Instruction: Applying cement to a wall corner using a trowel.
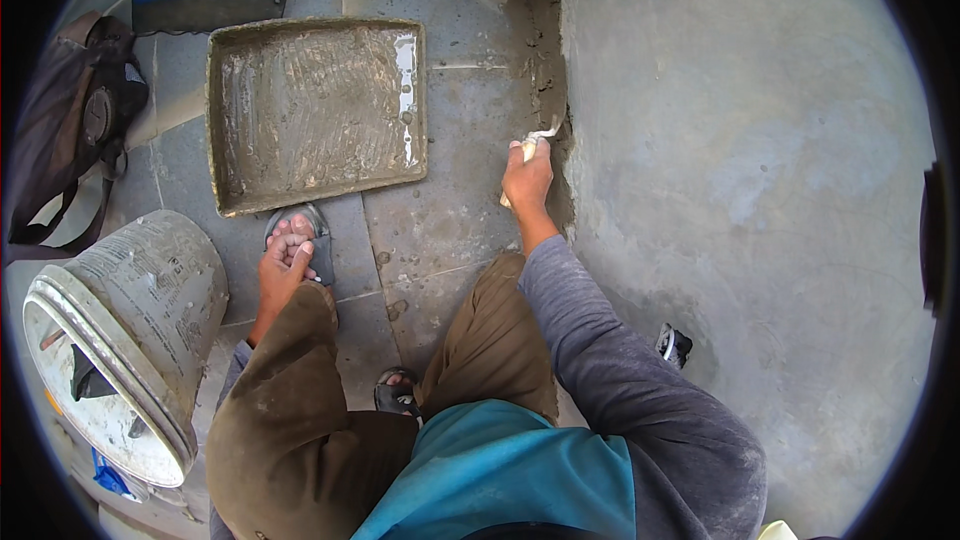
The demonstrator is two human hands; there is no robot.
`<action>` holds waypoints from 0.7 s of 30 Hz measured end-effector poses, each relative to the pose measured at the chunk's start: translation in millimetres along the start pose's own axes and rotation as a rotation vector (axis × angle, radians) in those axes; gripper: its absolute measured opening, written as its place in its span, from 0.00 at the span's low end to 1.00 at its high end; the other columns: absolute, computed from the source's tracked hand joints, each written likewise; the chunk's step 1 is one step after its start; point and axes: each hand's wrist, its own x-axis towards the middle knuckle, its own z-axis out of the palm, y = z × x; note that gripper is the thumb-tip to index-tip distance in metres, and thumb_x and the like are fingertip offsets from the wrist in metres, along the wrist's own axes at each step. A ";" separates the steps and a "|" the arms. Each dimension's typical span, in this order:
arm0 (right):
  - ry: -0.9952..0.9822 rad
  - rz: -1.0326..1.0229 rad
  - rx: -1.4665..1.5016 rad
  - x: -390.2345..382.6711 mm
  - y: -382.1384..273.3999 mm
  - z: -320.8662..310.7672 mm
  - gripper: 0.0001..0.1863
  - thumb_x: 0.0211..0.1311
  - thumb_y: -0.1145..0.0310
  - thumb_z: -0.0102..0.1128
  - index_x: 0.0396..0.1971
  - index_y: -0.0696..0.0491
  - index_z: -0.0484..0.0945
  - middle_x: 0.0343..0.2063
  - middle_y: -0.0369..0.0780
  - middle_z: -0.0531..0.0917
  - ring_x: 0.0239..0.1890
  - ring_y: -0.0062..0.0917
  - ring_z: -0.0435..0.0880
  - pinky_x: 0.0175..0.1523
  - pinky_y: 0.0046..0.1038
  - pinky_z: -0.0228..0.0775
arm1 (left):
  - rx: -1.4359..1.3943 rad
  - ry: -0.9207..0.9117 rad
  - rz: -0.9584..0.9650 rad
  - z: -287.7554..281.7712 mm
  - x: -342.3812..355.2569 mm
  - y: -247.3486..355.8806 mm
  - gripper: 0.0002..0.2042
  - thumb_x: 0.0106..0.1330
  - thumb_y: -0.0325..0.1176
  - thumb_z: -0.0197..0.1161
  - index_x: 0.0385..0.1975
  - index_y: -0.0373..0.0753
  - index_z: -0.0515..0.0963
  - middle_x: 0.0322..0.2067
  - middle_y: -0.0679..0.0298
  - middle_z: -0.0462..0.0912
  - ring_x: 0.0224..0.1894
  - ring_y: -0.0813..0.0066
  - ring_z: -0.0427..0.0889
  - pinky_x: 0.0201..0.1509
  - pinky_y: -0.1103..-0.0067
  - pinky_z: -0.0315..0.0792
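Observation:
My right hand (pixel 528 178) is closed round the pale handle of a trowel (pixel 530 150). The trowel's bent metal neck points at the strip of wet mortar (pixel 545 70) along the foot of the grey wall; its blade can hardly be made out. My left hand (pixel 286 265) hangs by my left knee, above my sandalled foot, with its fingers curled in and nothing visible in them. Just beyond it lies a shallow rectangular tray (pixel 216 120), coated with mortar and holding a thin wet layer of it.
A white bucket (pixel 170 270) lies at the left with things inside. Behind it are a dark bag (pixel 95 120) and a wide blue-backed scraper blade (pixel 208 5) with a red handle. The smooth grey wall (pixel 740 190) fills the right side. Mortar spots mark the grey tiles (pixel 440 210).

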 end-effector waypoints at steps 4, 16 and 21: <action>-0.166 0.059 -0.033 25.7 17.8 11.3 0.20 0.63 0.66 0.59 0.51 0.61 0.70 0.34 0.48 0.81 0.30 0.33 0.84 0.22 0.32 0.77 | 0.033 -0.023 0.015 3.6 7.9 -4.6 0.08 0.67 0.32 0.63 0.39 0.34 0.78 0.25 0.67 0.79 0.19 0.82 0.75 0.24 0.85 0.70; -0.238 0.325 0.018 22.3 -18.7 4.4 0.19 0.61 0.65 0.59 0.46 0.62 0.70 0.35 0.52 0.82 0.28 0.40 0.86 0.32 0.38 0.79 | 0.003 -0.004 0.007 2.2 4.9 -7.1 0.08 0.67 0.32 0.63 0.39 0.35 0.78 0.25 0.68 0.79 0.18 0.83 0.74 0.23 0.85 0.69; -0.421 0.057 -0.241 21.2 -30.1 -6.5 0.22 0.61 0.61 0.59 0.49 0.60 0.70 0.43 0.54 0.81 0.48 0.48 0.81 0.54 0.42 0.72 | 0.016 0.007 0.004 -2.5 1.2 -7.7 0.08 0.67 0.32 0.63 0.39 0.35 0.78 0.25 0.68 0.79 0.18 0.83 0.74 0.23 0.85 0.69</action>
